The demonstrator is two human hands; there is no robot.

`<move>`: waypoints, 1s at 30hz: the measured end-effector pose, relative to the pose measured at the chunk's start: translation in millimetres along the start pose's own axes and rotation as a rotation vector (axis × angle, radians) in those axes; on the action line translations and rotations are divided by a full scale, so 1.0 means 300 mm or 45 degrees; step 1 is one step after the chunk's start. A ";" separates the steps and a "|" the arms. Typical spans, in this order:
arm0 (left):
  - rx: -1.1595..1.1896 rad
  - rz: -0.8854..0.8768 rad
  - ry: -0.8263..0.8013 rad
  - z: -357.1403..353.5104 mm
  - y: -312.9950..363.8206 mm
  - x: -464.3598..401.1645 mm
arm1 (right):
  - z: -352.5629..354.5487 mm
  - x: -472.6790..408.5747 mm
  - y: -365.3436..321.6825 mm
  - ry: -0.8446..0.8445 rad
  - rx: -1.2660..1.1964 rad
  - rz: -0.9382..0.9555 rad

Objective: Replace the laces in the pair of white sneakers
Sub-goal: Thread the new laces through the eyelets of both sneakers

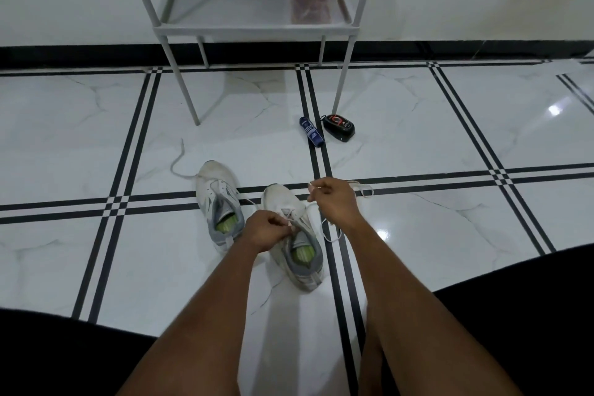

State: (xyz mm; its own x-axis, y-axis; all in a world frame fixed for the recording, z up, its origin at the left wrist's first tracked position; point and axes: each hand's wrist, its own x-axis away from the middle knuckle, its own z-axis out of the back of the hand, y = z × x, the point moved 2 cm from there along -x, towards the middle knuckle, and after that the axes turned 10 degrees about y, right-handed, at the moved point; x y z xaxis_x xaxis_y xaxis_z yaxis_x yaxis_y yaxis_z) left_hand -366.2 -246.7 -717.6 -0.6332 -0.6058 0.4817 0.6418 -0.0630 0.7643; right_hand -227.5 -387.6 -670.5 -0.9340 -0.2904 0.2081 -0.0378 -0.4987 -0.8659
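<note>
Lace runs up and right from the eyelets

Right sneaker [294, 235] sits toe-away on the floor [450, 235], just beside the left sneaker [217, 202]. Person's left hand [268, 230] pinches the lace [331, 236] right at the eyelets; right hand [334, 202] holds the same lace up and off to the right, fingers curled round it. So the pull probably goes along the right hand's line, away from the shoe, while the left hand, being nearer, feeds.
</note>
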 end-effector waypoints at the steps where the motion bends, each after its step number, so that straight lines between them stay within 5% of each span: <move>1: 0.073 0.033 -0.003 0.002 0.001 0.004 | -0.011 0.004 0.009 -0.007 0.032 0.004; 6: 0.326 0.268 0.018 0.007 -0.030 0.011 | -0.066 0.041 0.029 -0.216 0.412 0.216; 16: 0.451 0.322 0.040 -0.008 -0.071 0.005 | -0.152 0.131 0.066 -0.337 1.005 0.614; 30: 0.505 0.373 0.011 0.007 -0.049 0.022 | -0.179 0.158 0.091 -0.251 1.106 0.670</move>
State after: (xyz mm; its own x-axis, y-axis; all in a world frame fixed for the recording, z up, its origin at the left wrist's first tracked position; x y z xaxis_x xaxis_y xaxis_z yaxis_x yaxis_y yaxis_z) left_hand -380.7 -248.0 -724.8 -0.4457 -0.5596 0.6987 0.5770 0.4171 0.7021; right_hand -291.9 -371.1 -708.8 -0.6803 -0.7321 0.0368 0.7011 -0.6645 -0.2587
